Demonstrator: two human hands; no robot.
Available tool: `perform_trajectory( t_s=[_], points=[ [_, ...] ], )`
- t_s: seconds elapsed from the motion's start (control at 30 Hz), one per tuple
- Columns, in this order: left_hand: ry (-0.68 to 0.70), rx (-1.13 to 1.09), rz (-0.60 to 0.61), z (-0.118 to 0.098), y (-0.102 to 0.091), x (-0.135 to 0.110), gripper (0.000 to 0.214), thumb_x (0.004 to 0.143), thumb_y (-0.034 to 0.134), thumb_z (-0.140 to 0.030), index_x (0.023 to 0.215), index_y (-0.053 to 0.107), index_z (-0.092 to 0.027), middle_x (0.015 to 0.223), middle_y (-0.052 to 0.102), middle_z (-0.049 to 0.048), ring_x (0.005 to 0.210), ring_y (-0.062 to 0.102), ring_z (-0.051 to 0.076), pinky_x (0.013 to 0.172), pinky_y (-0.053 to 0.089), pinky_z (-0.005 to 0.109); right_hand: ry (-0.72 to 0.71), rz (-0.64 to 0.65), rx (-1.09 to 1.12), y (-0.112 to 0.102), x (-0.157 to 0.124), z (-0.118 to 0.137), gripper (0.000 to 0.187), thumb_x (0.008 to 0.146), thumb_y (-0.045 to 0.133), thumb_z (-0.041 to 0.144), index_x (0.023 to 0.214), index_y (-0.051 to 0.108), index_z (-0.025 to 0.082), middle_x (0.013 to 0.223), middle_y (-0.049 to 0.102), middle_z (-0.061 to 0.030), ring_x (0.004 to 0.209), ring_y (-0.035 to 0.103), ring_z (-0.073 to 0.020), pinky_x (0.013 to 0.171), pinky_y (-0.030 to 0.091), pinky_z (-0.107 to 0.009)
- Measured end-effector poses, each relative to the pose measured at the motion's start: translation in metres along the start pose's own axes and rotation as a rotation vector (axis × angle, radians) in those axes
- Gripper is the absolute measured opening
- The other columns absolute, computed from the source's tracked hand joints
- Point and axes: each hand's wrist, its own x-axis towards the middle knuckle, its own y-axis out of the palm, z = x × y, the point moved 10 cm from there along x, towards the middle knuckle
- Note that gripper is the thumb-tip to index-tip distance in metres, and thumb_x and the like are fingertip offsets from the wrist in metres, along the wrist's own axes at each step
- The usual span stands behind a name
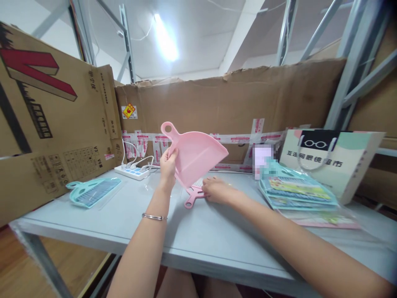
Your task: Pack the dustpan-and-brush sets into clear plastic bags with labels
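My left hand [169, 165] is closed on the left edge of a pink dustpan [200, 155], just below its looped handle. The dustpan is held up above the table, tilted, with its inner side toward me. Under its lower edge is a small pink brush [194, 196] with a ring at the handle's end and pale bristles partly hidden behind the dustpan. My right hand [217, 190] has its fingers closed on the right side of this brush, low over the table.
A teal dustpan and brush set [94, 191] lies at the left. More teal sets [297, 188] are stacked at the right before a paper bag [328, 161]. A white power strip [132, 171] with cables sits at the back, against cardboard walls [198, 103]. The grey table [149, 231] has a front edge.
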Motion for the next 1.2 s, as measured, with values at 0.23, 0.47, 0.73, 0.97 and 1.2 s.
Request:
perform_trajectory(
  t_s=[0.23,0.47,0.73,0.97,1.2],
  points=[
    [0.430,0.361,-0.600,-0.053,-0.060,-0.016,0.031,0.087,0.036,-0.024,0.114,0.049,-0.017,0.121,0.053,0.0094,0.114,0.048,0.015,0.097,0.035,0.027,0.051,-0.382,0.039,-0.028,-0.001,-0.014,0.019,0.080,0.043,0.013,0.085,0.061,0.014,0.085,0.065,-0.0120,0.082,0.057,-0.0225,0.076,0.033,-0.034],
    [0.124,0.369,-0.160,-0.006,-0.024,0.007,0.034,0.080,0.043,-0.016,0.111,0.057,-0.017,0.117,0.058,0.0076,0.111,0.051,0.019,0.095,0.038,0.031,0.299,-1.099,0.816,-0.087,-0.074,-0.092,0.026,0.087,0.039,0.038,0.099,0.054,0.020,0.086,0.063,-0.0060,0.077,0.058,-0.0186,0.070,0.042,-0.030],
    [-0.326,0.144,0.499,0.056,0.061,-0.040,0.041,0.071,0.063,-0.044,0.098,0.062,-0.014,0.094,0.065,0.0085,0.082,0.058,0.017,0.075,0.044,0.028,0.400,-0.986,0.800,-0.064,-0.063,-0.082,0.013,0.082,0.046,0.032,0.082,0.050,0.019,0.082,0.060,-0.0071,0.078,0.056,-0.0205,0.073,0.042,-0.033],
    [-0.363,0.272,0.629,0.073,0.069,-0.053,0.040,0.069,0.065,-0.045,0.094,0.063,-0.014,0.082,0.062,0.0033,0.074,0.053,0.014,0.067,0.040,0.024,0.501,-0.927,0.775,-0.058,-0.063,-0.102,0.027,0.069,0.061,0.040,0.084,0.054,0.019,0.098,0.055,-0.0115,0.093,0.050,-0.0253,0.083,0.038,-0.042],
    [-0.359,0.367,0.816,0.075,0.084,-0.073,0.036,0.073,0.058,-0.049,0.080,0.062,-0.014,0.067,0.053,-0.0012,0.062,0.042,0.010,0.060,0.033,0.024,0.320,-0.411,1.403,-0.017,-0.035,-0.097,0.046,0.062,0.061,0.059,0.066,0.062,0.013,0.052,0.050,0.0016,0.047,0.041,-0.0090,0.045,0.029,-0.023]
  ],
)
